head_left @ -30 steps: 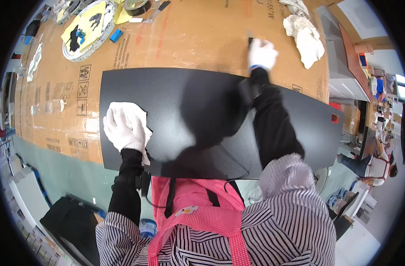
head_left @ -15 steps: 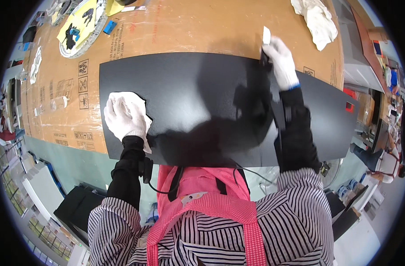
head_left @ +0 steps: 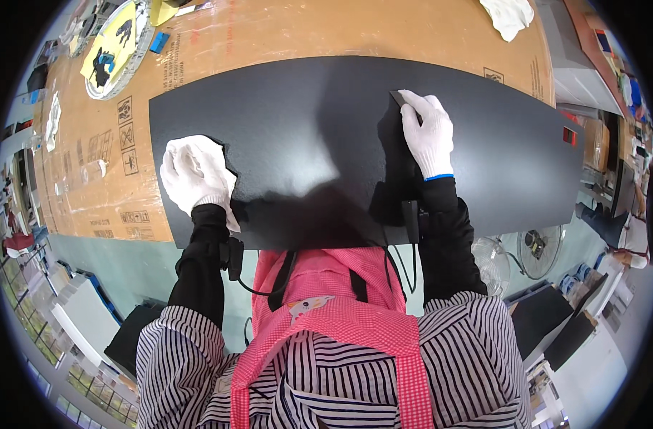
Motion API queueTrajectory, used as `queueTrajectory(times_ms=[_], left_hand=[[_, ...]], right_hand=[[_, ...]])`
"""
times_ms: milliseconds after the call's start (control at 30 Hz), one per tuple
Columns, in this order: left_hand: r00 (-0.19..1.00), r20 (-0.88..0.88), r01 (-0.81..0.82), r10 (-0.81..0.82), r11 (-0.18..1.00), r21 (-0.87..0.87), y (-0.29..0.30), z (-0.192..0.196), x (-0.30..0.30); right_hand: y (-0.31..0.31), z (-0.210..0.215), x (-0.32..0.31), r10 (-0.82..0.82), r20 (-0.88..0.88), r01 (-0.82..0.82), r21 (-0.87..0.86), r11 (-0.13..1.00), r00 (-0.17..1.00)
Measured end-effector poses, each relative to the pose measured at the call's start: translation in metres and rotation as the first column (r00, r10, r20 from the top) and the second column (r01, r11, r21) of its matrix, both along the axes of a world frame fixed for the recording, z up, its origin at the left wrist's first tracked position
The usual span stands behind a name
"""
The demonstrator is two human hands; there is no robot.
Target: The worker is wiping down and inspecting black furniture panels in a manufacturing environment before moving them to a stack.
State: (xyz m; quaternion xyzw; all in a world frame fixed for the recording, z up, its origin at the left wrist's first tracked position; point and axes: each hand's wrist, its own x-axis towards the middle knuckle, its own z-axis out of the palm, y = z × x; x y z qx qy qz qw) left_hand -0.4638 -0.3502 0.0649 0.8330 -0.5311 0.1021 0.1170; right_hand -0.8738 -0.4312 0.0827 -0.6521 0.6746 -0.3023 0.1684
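A large, smooth black panel (head_left: 283, 114) lies across the cardboard-covered table in front of me. On its left end my left hand (head_left: 187, 171), in a white knit glove, presses a folded white cloth (head_left: 213, 151) against the surface, fingers curled over it. Right of the panel's middle is my right hand (head_left: 428, 136), also gloved in white, low over the panel. Its fingers close on a thin, flat piece (head_left: 396, 96) with a grey pointed corner showing; the rest is hidden by the glove, so its kind is unclear.
Beyond the panel, at the far left, stands a round tray (head_left: 116, 89) with yellow cloth and dark scraps, beside a small blue block (head_left: 159, 42). A crumpled white cloth (head_left: 509, 18) lies at the far right. A fan (head_left: 539, 250) stands below the panel's right end.
My right hand has come from beyond the panel's far edge back over the panel, nearer and slightly left. The left hand stays on its cloth; the whole view has shifted a little.
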Motion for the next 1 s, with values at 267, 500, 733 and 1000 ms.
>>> queueTrajectory(times_ms=[267, 500, 733, 1000], left_hand=[[1.000, -0.007, -0.023, 0.024, 1.000, 0.019, 0.002, -0.006, 0.006], [0.999, -0.018, -0.031, 0.032, 0.998, 0.046, 0.000, -0.004, 0.002], [0.999, -0.026, -0.041, 0.042, 0.998, 0.054, 0.001, -0.002, 0.002], [0.998, -0.045, -0.049, 0.052, 0.997, 0.060, -0.001, -0.001, 0.001]], right_hand=[[0.000, -0.004, -0.001, 0.023, 0.024, -0.023, -0.010, 1.000, 0.999], [-0.002, 0.000, -0.005, 0.040, 0.033, -0.041, 0.044, 0.998, 0.999], [-0.005, 0.003, -0.005, 0.029, 0.059, -0.034, 0.081, 0.996, 0.998], [-0.004, 0.003, -0.006, 0.022, 0.105, -0.032, 0.092, 0.995, 0.994]])
